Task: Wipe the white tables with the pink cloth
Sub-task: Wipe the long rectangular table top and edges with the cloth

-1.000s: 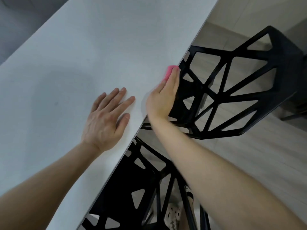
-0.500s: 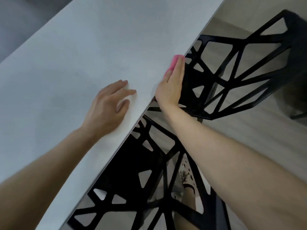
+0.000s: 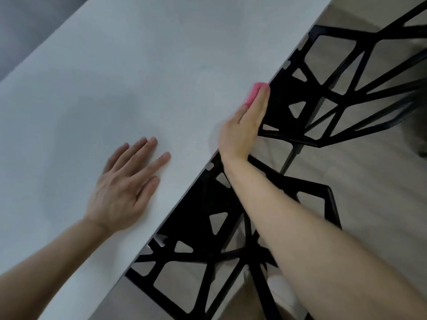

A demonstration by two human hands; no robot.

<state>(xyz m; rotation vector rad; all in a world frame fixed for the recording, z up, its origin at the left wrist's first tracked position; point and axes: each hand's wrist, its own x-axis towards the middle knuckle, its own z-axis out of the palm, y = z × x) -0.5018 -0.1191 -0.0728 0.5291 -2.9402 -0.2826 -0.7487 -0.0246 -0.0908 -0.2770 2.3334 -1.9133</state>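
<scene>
The big white table (image 3: 161, 65) lies under the left hand (image 3: 124, 192); black chairs (image 3: 323, 93) stand by its edge, just past the right hand (image 3: 242, 128) and under that arm. The left hand rests flat, fingers a little spread; the right hand presses straight fingers on the pink cloth (image 3: 253, 93) at the table's edge, the cloth peeking past its fingertips.

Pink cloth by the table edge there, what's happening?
A person is wiping the white table. Their right hand, fingers straight, presses the pink cloth against the table's long edge, with most of the cloth hidden under the hand. The left hand rests flat on the tabletop, holding nothing. Beside that edge stand black lattice chairs.
</scene>
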